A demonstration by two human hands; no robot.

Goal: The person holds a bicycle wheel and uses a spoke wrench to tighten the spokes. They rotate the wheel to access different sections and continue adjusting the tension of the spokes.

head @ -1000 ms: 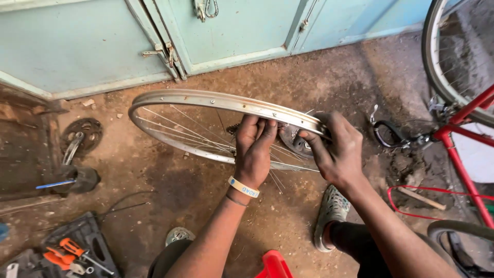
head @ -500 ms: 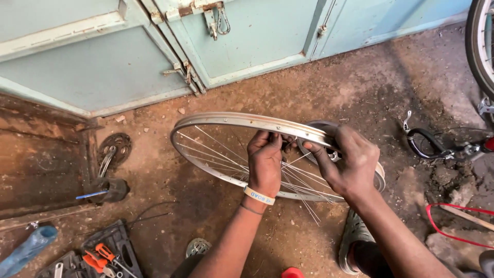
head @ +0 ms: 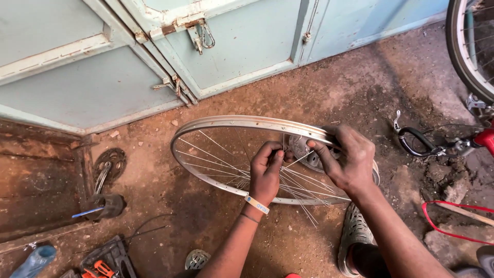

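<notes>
A silver bicycle wheel rim (head: 216, 123) with thin loose spokes (head: 206, 149) is held tilted above the dirt floor. My left hand (head: 266, 172), with a pale wristband, is inside the rim, its fingers pinched on a spoke near the hub (head: 309, 152). My right hand (head: 346, 159) grips the rim's right side and the hub area, thumb and fingers closed around them. Several spokes fan out below my hands.
Pale blue metal doors (head: 231, 46) with a latch stand behind. A crank with chainring (head: 108, 167) and a tool case (head: 105, 260) lie at the left. A red bicycle (head: 476, 77) is at the right. My sandalled foot (head: 355, 237) rests below the wheel.
The view has tilted and shifted, so the wheel now sits further right and lower. My left hand has moved from the rim's top edge to a spoke near the hub. My right hand stays at the hub side.
</notes>
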